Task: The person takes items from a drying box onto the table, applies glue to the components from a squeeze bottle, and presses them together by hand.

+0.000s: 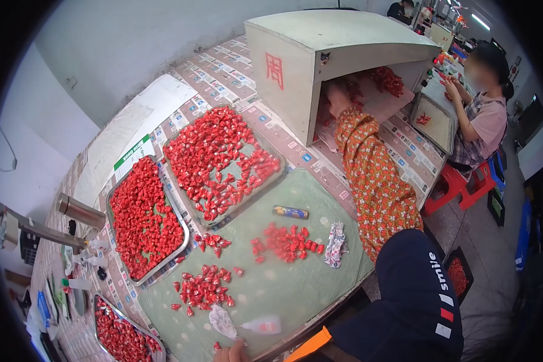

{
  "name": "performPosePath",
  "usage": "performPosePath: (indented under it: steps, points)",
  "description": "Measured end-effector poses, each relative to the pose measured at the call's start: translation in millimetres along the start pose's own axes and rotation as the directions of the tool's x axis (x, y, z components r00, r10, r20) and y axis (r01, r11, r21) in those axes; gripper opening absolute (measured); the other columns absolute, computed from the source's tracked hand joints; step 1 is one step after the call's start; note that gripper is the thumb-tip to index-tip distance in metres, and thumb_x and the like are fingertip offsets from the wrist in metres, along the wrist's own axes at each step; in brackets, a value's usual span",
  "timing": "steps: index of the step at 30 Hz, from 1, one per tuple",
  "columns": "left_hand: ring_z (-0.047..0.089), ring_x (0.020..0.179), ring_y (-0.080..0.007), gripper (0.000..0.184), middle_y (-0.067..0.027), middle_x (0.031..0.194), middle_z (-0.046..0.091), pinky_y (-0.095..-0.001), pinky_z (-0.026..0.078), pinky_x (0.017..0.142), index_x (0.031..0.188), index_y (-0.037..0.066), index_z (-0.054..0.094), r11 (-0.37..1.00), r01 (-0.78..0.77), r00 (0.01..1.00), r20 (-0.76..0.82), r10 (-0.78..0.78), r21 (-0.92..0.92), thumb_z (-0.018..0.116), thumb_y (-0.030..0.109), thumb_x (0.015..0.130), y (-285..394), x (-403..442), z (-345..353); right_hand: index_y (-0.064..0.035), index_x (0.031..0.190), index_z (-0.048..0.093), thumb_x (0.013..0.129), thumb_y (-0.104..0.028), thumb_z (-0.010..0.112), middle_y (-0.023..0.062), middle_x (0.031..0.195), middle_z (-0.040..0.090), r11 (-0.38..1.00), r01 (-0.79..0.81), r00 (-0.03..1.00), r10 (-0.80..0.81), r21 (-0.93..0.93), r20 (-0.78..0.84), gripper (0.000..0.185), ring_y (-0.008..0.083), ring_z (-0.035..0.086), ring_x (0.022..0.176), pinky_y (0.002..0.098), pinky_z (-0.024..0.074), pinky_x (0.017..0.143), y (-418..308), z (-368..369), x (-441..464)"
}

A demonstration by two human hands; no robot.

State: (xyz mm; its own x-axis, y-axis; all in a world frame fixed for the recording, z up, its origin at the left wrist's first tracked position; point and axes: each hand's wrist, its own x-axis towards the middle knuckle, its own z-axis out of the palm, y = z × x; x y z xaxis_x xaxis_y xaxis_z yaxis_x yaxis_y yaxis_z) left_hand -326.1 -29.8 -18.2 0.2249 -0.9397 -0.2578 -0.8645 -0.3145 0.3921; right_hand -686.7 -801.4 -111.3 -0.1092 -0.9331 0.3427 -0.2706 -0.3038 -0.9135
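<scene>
My right hand reaches inside the open-fronted white box, beside red pieces lying on its floor. It is blurred and shaded, so its fingers are hard to make out. At the bottom edge, my left hand shows only a few bent fingers, closed at a small red piece. Near it lie a white crumpled cloth and a translucent squeeze bottle. Small red pieces form one pile on the green mat and another pile farther right.
Metal trays of red pieces stand at the back, left and lower left. A printed tube and a patterned cloth lie on the mat. A steel flask stands left. A co-worker sits at right.
</scene>
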Motion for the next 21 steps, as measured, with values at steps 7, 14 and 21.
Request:
performPosePath:
  steps: [7, 14, 21]
  points:
    - [0.062, 0.089, -0.0440, 0.034, -0.0240, 0.098, 0.065, -0.0558, 0.049, 0.077, 0.122, 0.019, 0.061, 0.983, 0.163, 0.974, 0.142, -0.175, 0.089, 0.054, 0.031, 0.090, 15.9, 5.6, -14.3, -0.0044, 0.123, 0.053, 0.087, -0.013, 0.060, 0.0093, 0.119, 0.055, 0.848, -0.279, 0.943, 0.331, 0.450, -0.041, 0.038, 0.0232, 0.049, 0.106, 0.0370, 0.0437, 0.089, -167.0, -7.5, -79.0]
    - [0.062, 0.079, -0.0391, 0.034, -0.0201, 0.086, 0.063, -0.0518, 0.048, 0.068, 0.124, 0.018, 0.060, 0.998, -0.040, 0.998, -0.039, 0.042, 0.053, 0.056, 0.021, 0.091, 3.1, -2.2, 1.9, -0.0069, 0.088, 0.061, 0.096, -0.024, 0.060, -0.0047, 0.059, 0.045, 0.632, -0.219, 0.935, 0.354, 0.744, -0.026, 0.019, 0.0056, 0.034, 0.043, 0.0227, 0.0228, 0.039, -207.5, -34.6, -178.3]
    - [0.049, 0.055, -0.0241, 0.031, -0.0051, 0.064, 0.046, -0.0377, 0.037, 0.049, 0.101, 0.011, 0.068, 0.943, -0.296, 0.873, -0.358, 0.331, 0.150, 0.067, 0.002, 0.071, 17.9, 8.5, -10.3, -0.0063, 0.082, 0.063, 0.092, -0.021, 0.066, -0.0022, 0.064, 0.050, 0.955, 0.210, 0.878, -0.279, 0.209, 0.390, 0.018, 0.0105, 0.050, 0.058, 0.0235, 0.0411, 0.056, -288.0, 59.3, -271.9]
